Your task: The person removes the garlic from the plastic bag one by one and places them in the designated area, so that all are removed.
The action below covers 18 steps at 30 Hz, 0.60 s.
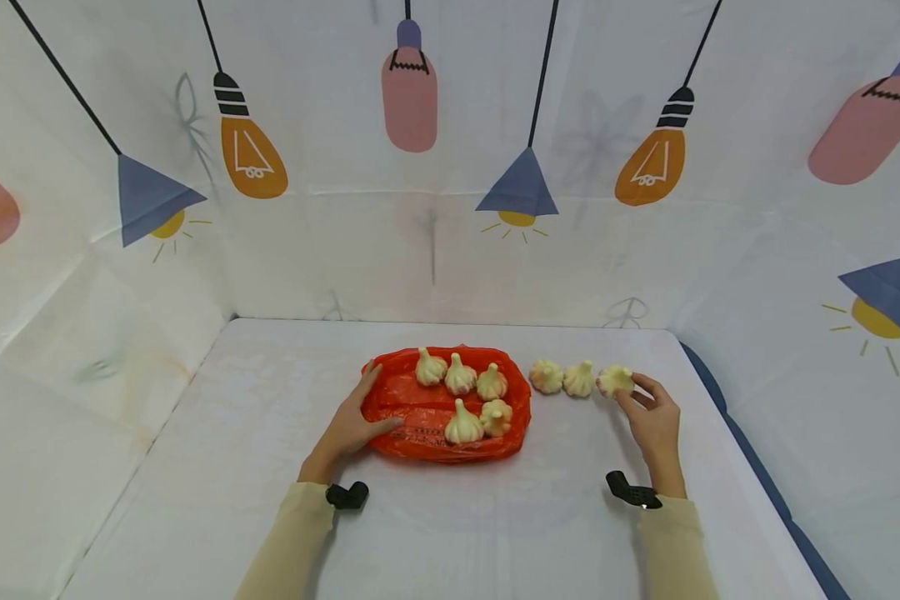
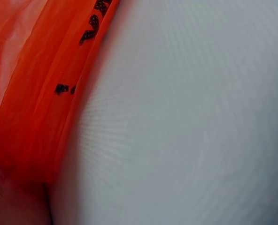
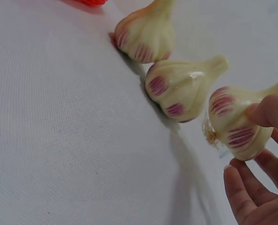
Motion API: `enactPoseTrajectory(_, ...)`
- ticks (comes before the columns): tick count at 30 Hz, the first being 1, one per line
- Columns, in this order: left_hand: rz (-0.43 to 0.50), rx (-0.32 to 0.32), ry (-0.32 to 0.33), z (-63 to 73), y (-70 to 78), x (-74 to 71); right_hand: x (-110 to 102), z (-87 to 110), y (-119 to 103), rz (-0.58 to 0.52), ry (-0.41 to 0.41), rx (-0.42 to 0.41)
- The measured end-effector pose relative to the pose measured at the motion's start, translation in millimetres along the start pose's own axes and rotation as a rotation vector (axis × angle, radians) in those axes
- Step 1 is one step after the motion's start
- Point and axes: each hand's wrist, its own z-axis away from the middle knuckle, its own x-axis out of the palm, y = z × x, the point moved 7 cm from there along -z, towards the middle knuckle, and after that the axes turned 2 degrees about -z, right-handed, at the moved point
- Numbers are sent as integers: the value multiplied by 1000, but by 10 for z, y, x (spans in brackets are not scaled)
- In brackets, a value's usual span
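My right hand [image 1: 656, 425] pinches a garlic bulb [image 3: 237, 124] between thumb and fingers; it has purple streaks and a tuft of roots. This bulb is at the right end of a row, beside a second garlic bulb [image 3: 186, 89] and a third garlic bulb [image 3: 146, 35] on the table. My left hand [image 1: 350, 427] rests spread at the left edge of a red plastic bag [image 1: 412, 406], its thumb lying over the near left part. On the bag sit several garlic bulbs [image 1: 463, 425], in a far row and a near pair. The left wrist view shows red plastic with black print.
A white-covered table [image 1: 450, 533] lies beneath everything. Behind it hangs a pale sheet [image 1: 450, 275] printed with lamps and bulbs. Blue cloth [image 1: 757, 467] runs along the table's right edge. Each wrist wears a black camera mount [image 1: 347, 496].
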Motion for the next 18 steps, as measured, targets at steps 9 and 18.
enactPoseTrajectory(9,2,7,-1,-7,-20,10,-8,-51,45,48,-6,0)
enactPoseTrajectory(18,-10,-2,-3,-9,-18,6,6,-108,63,87,-21,-30)
